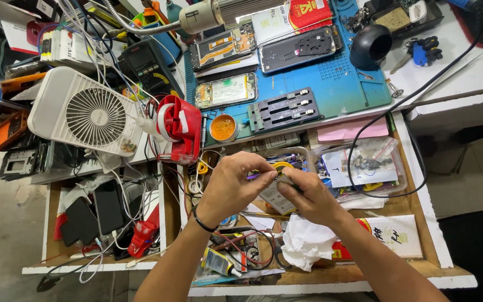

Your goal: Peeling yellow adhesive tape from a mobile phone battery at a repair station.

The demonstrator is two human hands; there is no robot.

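Tabletop [465, 72]: crowded with a blue mat [342, 84], white fan [88, 114] and phones.
Drawer [403, 257]: open below; I see tissue [306, 241] inside.
Hands: left hand [231, 187] and right hand [311, 196] meet over it.
Fingers: pinched shut on a small part [278, 180]; I judge I'm working something loose, needing steady grip.

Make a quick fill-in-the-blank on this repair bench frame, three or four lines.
1. Both hands, the left hand and the right hand, meet over an open ____ full of parts.
2. The white square desk fan lies to the ____ of the blue silicone work mat.
3. The left wrist wears a thin ____ band.
4. The crumpled white tissue lies below the ____ hand.

Missing words: drawer; left; black; right
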